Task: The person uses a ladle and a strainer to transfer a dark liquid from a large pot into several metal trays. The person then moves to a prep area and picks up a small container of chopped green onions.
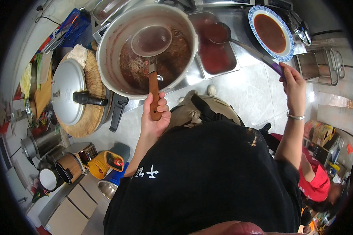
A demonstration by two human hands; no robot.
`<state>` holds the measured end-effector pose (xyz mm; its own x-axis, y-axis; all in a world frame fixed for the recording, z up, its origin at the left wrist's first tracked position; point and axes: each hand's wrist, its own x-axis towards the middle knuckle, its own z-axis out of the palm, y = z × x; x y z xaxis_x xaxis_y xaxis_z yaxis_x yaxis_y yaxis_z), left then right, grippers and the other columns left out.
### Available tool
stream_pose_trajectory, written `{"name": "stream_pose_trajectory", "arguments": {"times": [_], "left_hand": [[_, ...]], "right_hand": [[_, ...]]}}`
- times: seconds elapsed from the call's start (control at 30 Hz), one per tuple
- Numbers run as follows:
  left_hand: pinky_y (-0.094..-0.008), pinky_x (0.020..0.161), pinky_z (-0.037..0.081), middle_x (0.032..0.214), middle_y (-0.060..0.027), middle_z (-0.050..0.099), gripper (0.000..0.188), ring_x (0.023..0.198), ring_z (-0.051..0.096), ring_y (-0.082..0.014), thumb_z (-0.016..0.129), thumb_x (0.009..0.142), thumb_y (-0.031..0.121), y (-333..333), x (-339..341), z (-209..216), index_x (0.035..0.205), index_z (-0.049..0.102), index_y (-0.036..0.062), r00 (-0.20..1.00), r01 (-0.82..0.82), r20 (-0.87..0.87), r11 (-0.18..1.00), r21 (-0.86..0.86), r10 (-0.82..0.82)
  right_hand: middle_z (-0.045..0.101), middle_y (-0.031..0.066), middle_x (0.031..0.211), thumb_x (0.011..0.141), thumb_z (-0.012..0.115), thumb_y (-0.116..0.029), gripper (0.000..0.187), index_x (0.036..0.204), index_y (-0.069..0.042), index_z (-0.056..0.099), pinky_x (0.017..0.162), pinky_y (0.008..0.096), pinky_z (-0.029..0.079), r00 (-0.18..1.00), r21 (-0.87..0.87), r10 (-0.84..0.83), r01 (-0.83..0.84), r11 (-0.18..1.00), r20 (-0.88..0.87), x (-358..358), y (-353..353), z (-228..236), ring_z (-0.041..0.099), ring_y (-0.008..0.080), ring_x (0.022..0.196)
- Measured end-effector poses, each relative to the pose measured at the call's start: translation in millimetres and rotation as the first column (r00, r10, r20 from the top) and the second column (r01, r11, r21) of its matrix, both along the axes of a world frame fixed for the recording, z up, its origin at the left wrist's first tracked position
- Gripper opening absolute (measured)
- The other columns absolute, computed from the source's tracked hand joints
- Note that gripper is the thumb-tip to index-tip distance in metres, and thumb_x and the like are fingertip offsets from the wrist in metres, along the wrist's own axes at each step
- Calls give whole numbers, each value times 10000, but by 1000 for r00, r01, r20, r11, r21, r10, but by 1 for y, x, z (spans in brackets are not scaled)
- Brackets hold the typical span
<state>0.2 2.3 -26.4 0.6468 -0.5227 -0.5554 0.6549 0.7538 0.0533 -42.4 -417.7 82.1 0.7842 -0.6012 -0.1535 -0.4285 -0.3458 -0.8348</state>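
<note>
My left hand (pixel 155 124) is closed round the wooden handle of a fine-mesh strainer (pixel 151 40). The strainer's round head is inside a large metal pot (pixel 106 74), over dark reddish-brown liquid with bits in it. My right hand (pixel 293 84), closed, grips the purple-ended handle of a ladle (pixel 219 33). The ladle's bowl holds red-brown liquid and is above a rectangular steel pan (pixel 222 73), which contains reddish liquid. Beyond my right hand, a blue-and-white rimmed dish (pixel 255 33) is filled with brown sauce.
Left of the pot, a pressure-cooker lid (pixel 68 84) with a black handle rests on a round wooden chopping block (pixel 92 121). A yellow container (pixel 98 168) stands lower left. A wire basket (pixel 321 66) is at right. Another person in red (pixel 315 182) is behind at lower right.
</note>
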Motion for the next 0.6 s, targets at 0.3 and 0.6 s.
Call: {"name": "stream_pose_trajectory", "arguments": {"times": [0.3, 0.6], "left_hand": [[-217, 542, 422, 778, 45, 562, 362, 610, 562, -39, 555, 985, 409, 0, 1, 1, 1093, 604, 66, 1000, 17, 6, 1000, -9, -17], [-209, 550, 423, 817, 4, 559, 402, 657, 557, -63, 569, 975, 416, 1, -1, -2, 1110, 583, 38, 1000, -5, 16, 999, -40, 5]], "right_hand": [[633, 103, 812, 904, 638, -79, 227, 1122, -95, 699, 616, 318, 488, 919, -766, 395, -266, 585, -18, -1, 26, -33, 618, 228, 668], [644, 11, 812, 977, 549, -96, 225, 1139, -35, 691, 631, 241, 450, 891, -363, 284, -149, 920, 353, 39, 99, -6, 544, 81, 684]]}}
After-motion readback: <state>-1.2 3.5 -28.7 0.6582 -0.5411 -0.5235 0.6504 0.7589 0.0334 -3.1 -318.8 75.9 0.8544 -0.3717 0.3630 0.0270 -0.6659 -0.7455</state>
